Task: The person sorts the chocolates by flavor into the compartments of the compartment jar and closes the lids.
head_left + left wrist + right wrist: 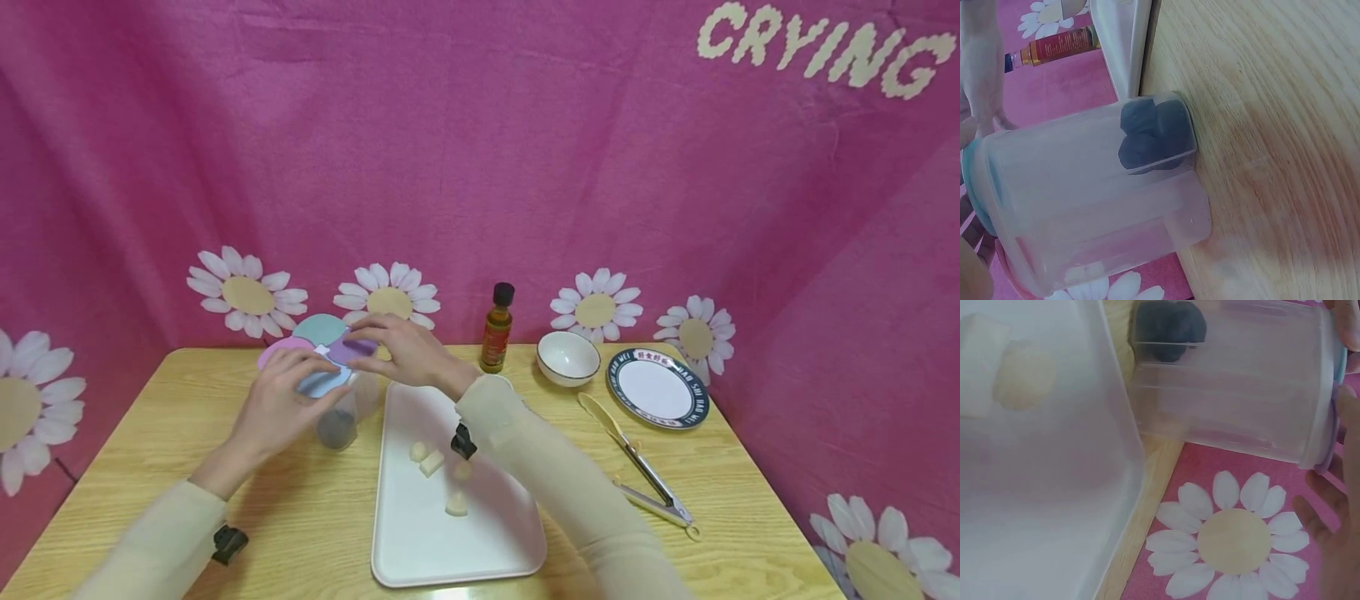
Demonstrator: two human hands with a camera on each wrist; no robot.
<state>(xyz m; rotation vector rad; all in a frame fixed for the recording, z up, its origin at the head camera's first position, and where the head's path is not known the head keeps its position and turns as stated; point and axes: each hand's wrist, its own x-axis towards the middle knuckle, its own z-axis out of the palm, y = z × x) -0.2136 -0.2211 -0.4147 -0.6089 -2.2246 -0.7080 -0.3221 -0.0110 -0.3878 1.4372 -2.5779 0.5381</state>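
Note:
A clear storage jar (1072, 181) with several compartments stands on the table, left of the tray. Its flap lids are teal, pink, purple and blue, and dark blue-grey lumps (1166, 131) lie at the bottom of one compartment. My left hand (288, 392) holds the near side of the top, thumb and fingers around the blue lid (324, 382). From the right, my right hand (408, 350) reaches over, with thumb and index finger at the edge of the purple lid (1327, 447). Its other fingers stick out past the rim.
The white tray (487, 554) holds several pale cut pieces (431, 463). Behind it stands a black-capped sauce bottle (496, 337). To the right are a white bowl (567, 375), a dark-rimmed plate (699, 408) and tongs (651, 476). A pink cloth with daisies hangs behind the table.

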